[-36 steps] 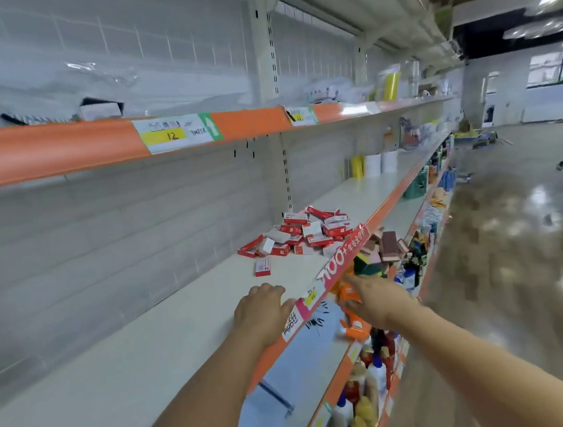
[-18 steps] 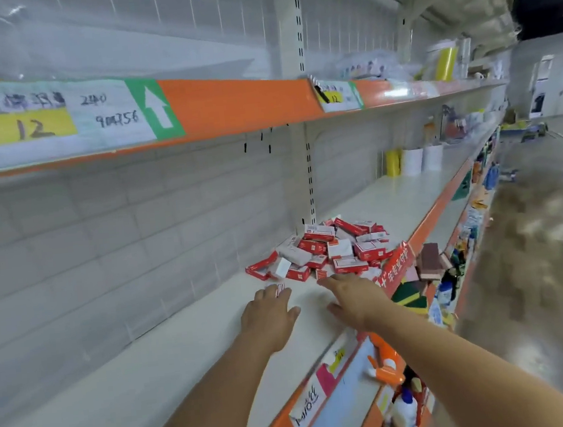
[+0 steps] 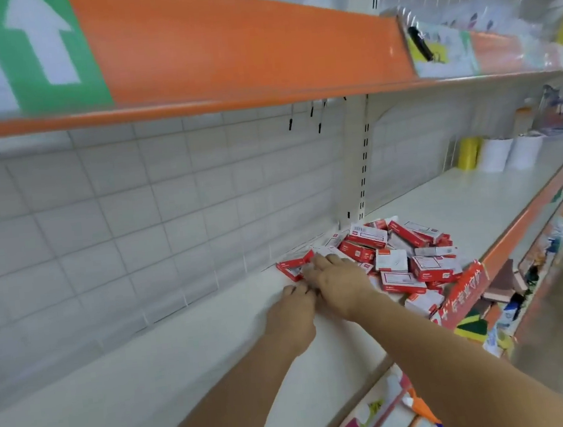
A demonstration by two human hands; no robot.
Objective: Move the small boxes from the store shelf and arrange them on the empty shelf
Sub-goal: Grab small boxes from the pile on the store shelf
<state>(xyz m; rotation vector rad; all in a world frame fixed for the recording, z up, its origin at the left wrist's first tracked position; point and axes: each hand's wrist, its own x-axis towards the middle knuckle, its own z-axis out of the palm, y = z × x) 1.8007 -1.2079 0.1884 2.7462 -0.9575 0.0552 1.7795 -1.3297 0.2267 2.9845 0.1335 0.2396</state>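
A loose pile of small red and white boxes (image 3: 394,261) lies on the white shelf (image 3: 151,380), by the upright post at the back wall. One red box (image 3: 290,268) sits at the pile's left edge. My right hand (image 3: 342,283) lies palm down with its fingers stretched out, the tips touching that red box. My left hand (image 3: 293,312) rests flat on the shelf just left of and below the right one. Its fingertips are partly hidden under my right hand, so I cannot make out whether a box lies beneath them.
The orange front of the upper shelf (image 3: 240,45) hangs low overhead. A red hanging sign (image 3: 465,293) sticks out from the shelf edge beside the pile. Farther right stand a yellow roll (image 3: 469,153) and white rolls (image 3: 496,154). Lower shelves (image 3: 500,288) hold assorted goods.
Both hands have reached forward along the shelf to the left edge of the box pile. My right hand came up from the lower shelf edge and now overlaps the left. The view moved closer.
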